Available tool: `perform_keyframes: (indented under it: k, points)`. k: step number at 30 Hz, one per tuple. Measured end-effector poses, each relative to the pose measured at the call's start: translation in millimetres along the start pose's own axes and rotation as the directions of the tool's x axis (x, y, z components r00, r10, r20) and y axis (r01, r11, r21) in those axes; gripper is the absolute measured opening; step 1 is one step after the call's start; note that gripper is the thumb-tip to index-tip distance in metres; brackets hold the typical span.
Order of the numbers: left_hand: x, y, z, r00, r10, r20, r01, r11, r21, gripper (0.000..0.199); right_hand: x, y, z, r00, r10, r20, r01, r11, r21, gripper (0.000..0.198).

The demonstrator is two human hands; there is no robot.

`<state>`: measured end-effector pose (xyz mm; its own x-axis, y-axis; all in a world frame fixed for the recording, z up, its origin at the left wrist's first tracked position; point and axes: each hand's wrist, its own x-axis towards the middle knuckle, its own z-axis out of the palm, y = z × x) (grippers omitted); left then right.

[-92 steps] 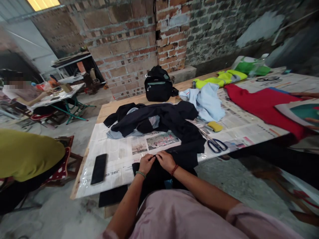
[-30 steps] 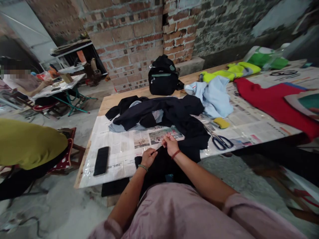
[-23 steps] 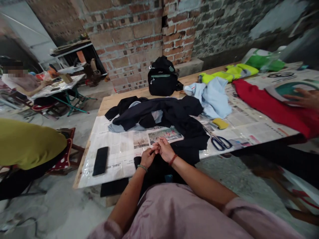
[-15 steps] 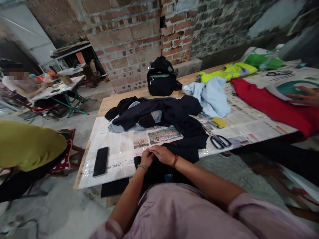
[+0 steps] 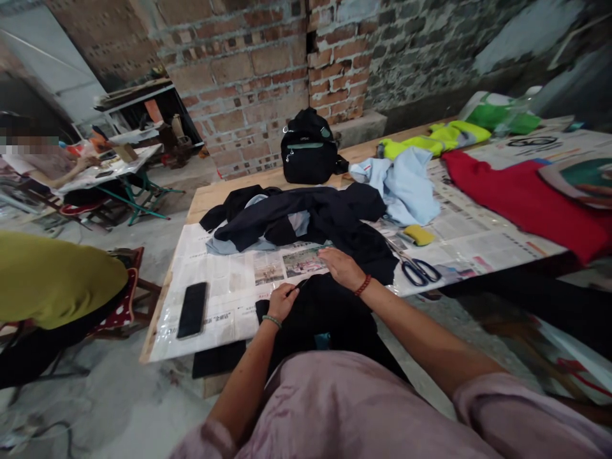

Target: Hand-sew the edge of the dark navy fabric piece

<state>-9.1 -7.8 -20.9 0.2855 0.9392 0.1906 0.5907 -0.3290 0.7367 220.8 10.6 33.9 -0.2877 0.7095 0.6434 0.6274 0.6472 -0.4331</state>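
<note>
A black cloth (image 5: 325,306) hangs over the table's front edge and across my lap. My left hand (image 5: 282,302), with a green bracelet at the wrist, is closed in a pinch on the edge of this cloth. My right hand (image 5: 343,270), a red bead bracelet on its wrist, is raised above the cloth, apart from the left. Its fingers are pressed together; whatever they hold is too small to make out. Behind the hands lies a heap of dark clothing (image 5: 306,213) with grey-blue parts. Scissors with dark blue handles (image 5: 419,271) lie right of the cloth.
Newspaper under clear plastic covers the table (image 5: 224,293). A phone (image 5: 192,310) lies left; a black bag (image 5: 310,150) stands behind. Light blue cloth (image 5: 406,185), a yellow sponge-like piece (image 5: 419,234) and red cloth (image 5: 516,197) are right. A person in yellow-green (image 5: 57,280) sits left.
My right hand has moved up and right, away from my left hand, which stays nearly in place. At the far right, another person's hand has shifted over the red cloth.
</note>
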Motion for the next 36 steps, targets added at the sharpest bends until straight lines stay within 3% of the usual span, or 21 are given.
perform_keyframes:
  k: [5, 9, 12, 14, 16, 19, 22, 29, 33, 36]
  points:
    - [-0.2, -1.8, 0.8, 1.000, 0.007, -0.002, -0.007, 1.000, -0.008, 0.015, 0.4, 4.3, -11.2, 0.984, 0.098, -0.152, -0.097, 0.995, 0.014, 0.022]
    - [0.0, -2.7, 1.1, 1.000, 0.007, 0.002, -0.007, 1.000, -0.001, 0.015, -1.7, -0.2, -14.1, 0.923, 0.328, -0.199, -0.290, 0.936, 0.199, 0.020]
    - [0.0, -1.2, 0.5, 1.000, 0.004, -0.003, -0.004, 1.000, -0.004, 0.015, -10.0, -12.6, -5.5, 0.838, 0.535, -0.105, -0.459, 0.797, 0.393, 0.024]
    - [0.1, -0.1, 0.1, 1.000, 0.004, -0.005, -0.004, 1.000, -0.012, 0.015, -20.7, -24.2, 5.8, 0.806, 0.592, 0.030, -0.542, 0.716, 0.439, 0.028]
    - [0.3, 0.2, -0.1, 1.000, 0.003, -0.009, -0.003, 1.000, -0.016, 0.015, -33.9, -36.6, 19.7, 0.806, 0.568, 0.169, -0.582, 0.703, 0.410, 0.030]
    - [0.6, -1.1, 0.7, 1.000, 0.001, -0.015, -0.001, 1.000, -0.020, 0.014, -52.1, -50.4, 40.2, 0.855, 0.435, 0.283, -0.513, 0.787, 0.342, 0.026]
    - [0.5, -2.6, 1.6, 1.000, 0.000, -0.027, 0.000, 1.000, -0.025, 0.014, -61.8, -53.3, 53.8, 0.890, 0.356, 0.285, -0.437, 0.844, 0.310, 0.022]
    - [-1.5, -0.2, -7.2, 1.000, -0.002, -0.005, 0.002, 0.998, -0.063, 0.014, -62.7, -42.9, 61.9, 0.879, 0.390, 0.273, -0.459, 0.845, 0.274, 0.022]
    - [-4.0, -0.1, -14.1, 0.999, 0.012, 0.049, -0.014, 0.999, 0.044, 0.017, -63.0, -46.4, 65.4, 0.891, 0.346, 0.293, -0.416, 0.882, 0.221, 0.022]
    - [-6.3, -2.0, -13.6, 1.000, -0.002, 0.010, 0.001, 0.995, 0.099, 0.016, -61.6, -51.9, 66.6, 0.883, 0.327, 0.337, -0.387, 0.913, 0.131, 0.023]
